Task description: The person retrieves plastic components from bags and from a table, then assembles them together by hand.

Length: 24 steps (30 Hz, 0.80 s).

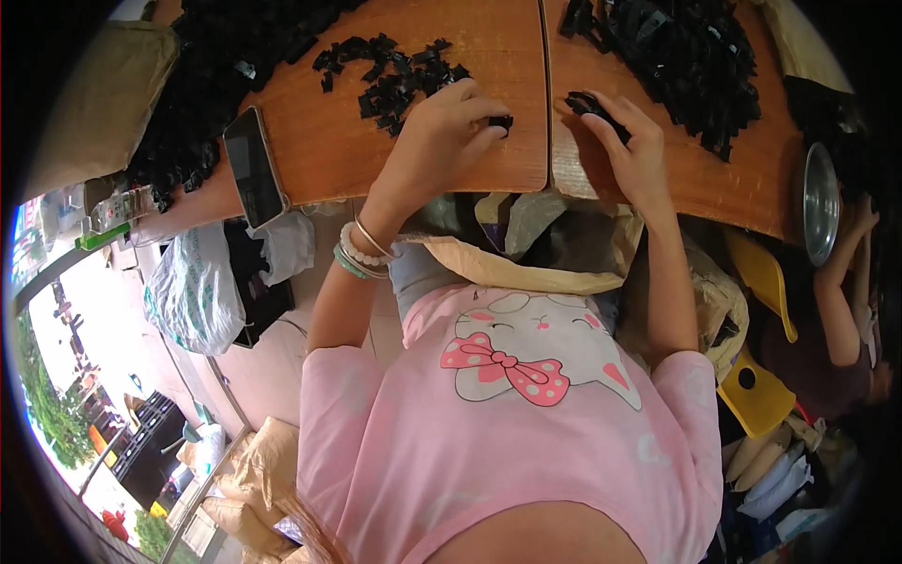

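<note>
Small black plastic pieces point(501, 122) are being pinched by fingers of the left hand point(443, 136) and right hand point(641, 141); piecewise handling seems underway, steady grips apparently being needed next

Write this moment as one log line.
left hand: pinching small black piece; right hand: holding longer black item; loose black pieces: on table; phone: at table edge
</note>
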{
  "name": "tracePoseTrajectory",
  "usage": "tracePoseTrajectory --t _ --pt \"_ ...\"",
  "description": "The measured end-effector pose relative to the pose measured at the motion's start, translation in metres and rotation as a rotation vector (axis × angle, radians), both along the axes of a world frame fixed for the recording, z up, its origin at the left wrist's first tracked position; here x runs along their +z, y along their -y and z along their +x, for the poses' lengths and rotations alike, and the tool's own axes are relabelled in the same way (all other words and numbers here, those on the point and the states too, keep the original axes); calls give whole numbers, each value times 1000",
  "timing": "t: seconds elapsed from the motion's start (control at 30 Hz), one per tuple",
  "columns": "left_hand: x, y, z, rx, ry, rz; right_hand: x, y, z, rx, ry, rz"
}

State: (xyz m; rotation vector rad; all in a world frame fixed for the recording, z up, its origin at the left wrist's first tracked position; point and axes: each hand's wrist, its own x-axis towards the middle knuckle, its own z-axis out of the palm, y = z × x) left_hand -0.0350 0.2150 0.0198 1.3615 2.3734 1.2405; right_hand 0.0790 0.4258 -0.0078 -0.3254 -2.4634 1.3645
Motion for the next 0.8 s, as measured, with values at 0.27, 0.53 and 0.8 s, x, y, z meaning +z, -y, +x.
tracePoseTrajectory --t 0.27,0.53,0.8 --pt "-20 3 12 61 175 33 15 24 -2 224 -8 19" --pt "-23 5 14 59 156 29 26 23 -13 367 41 198" --pt "-20 5 12 60 194 4 34 21 -17 411 32 265"
